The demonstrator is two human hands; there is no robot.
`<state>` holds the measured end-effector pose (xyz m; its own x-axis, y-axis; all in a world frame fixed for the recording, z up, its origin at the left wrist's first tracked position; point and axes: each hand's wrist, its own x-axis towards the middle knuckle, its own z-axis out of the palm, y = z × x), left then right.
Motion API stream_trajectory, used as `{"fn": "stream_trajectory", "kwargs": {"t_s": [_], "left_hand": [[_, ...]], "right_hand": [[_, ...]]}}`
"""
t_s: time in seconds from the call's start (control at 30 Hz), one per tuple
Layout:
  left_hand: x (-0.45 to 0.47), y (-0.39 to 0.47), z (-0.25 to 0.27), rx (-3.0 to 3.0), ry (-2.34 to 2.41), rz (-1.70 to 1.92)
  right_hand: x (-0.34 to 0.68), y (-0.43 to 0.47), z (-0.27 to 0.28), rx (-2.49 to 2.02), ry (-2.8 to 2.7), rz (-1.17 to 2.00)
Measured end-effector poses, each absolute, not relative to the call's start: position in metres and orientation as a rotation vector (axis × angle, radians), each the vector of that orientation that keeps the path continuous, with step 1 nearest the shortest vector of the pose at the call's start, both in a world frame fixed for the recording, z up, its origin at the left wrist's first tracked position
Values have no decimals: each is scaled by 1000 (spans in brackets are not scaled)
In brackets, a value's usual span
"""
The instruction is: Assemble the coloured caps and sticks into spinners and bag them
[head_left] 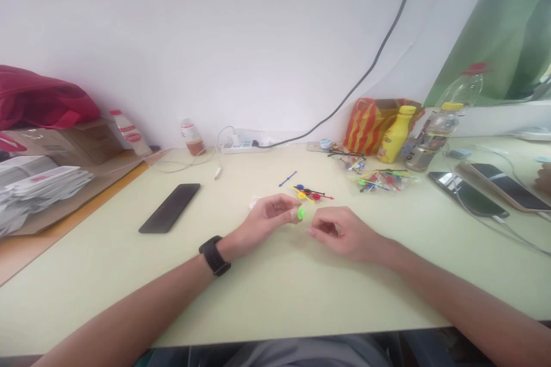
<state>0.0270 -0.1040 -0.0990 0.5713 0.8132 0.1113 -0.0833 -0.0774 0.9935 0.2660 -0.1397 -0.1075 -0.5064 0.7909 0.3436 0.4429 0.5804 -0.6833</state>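
Observation:
Between the thumb and fingers of my left hand (271, 218) is a small bright green plastic piece (302, 213), held a little above the table. Close by on its right, my right hand (340, 232) has its fingers curled with thumb and fingertip together; whether anything tiny is pinched there is hidden. Just beyond both hands lies a small group of coloured plastic pieces: a red arrow-shaped piece (317, 197), a yellow piece (301, 195) and a blue one (299, 187). A separate blue arrow (287, 178) lies farther back. Something whitish is partly hidden behind my left hand.
A black phone (170, 208) lies left on the table (258, 298). Clear bags of coloured pieces (383, 180), a yellow bottle (396, 135), a striped bag (361, 126) and phones (508, 183) are at right. Boxes stand left. A power strip (241, 147) lies by the wall.

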Motion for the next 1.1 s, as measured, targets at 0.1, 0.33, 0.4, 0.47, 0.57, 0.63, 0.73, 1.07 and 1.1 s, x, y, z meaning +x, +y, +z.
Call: {"fn": "stream_trajectory", "kwargs": {"t_s": [0.1,0.33,0.4,0.47,0.57,0.63,0.73,1.07,1.1], "left_hand": [[27,-103,-100,1467,649,826],[27,-105,-98,1514,620,756],[27,-106,-97,1518,609,751],[28,-106,-97,1519,606,748],[28,-106,-98,1511,612,752],[27,-106,-99,1497,624,771],[27,-105,-101,1492,638,802],[27,-104,-98,1497,663,840],[27,-104,-98,1499,669,853]], "right_hand": [[267,-141,-106,-973,-2151,677],[266,-142,-108,-1001,-2166,669],[265,-142,-109,-1000,-2168,635],[265,-141,-109,-1001,-2166,615],[265,-141,-109,-1007,-2154,598],[266,-142,-108,-993,-2127,604],[267,-143,-106,-960,-2039,641],[268,-146,-109,-992,-1918,598],[268,-145,-108,-999,-1913,627]]}}
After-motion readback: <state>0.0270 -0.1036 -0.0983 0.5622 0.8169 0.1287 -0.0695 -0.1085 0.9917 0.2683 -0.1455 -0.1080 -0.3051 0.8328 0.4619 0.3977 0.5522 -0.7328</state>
